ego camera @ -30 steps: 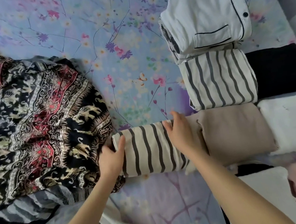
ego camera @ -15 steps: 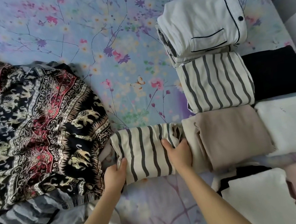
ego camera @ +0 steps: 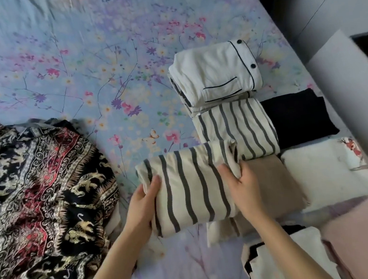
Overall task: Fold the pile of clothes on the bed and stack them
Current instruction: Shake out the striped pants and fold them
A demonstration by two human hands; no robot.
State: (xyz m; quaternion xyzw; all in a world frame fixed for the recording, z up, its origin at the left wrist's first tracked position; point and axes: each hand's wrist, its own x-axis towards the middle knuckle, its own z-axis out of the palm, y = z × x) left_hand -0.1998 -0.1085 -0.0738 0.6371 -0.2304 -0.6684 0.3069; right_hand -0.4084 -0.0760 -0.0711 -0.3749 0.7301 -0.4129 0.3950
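Here, 2 hands (ego camera: 142, 204) (ego camera: 243, 186) grip striped garment (ego camera: 190, 191).

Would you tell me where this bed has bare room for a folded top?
Bare sheet lies wide between the patterned cloth and the white pyjama stack; a smaller patch lies just nearer than the striped top. Folded piles crowd the right side.

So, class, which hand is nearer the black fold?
Right. The right hand grips the striped top at its end nearer the black fold; the left hand holds the opposite end.

Folded striped top (ego camera: 190, 188) between left hand (ego camera: 143, 205) and right hand (ego camera: 243, 185) on bed (ego camera: 103, 68)
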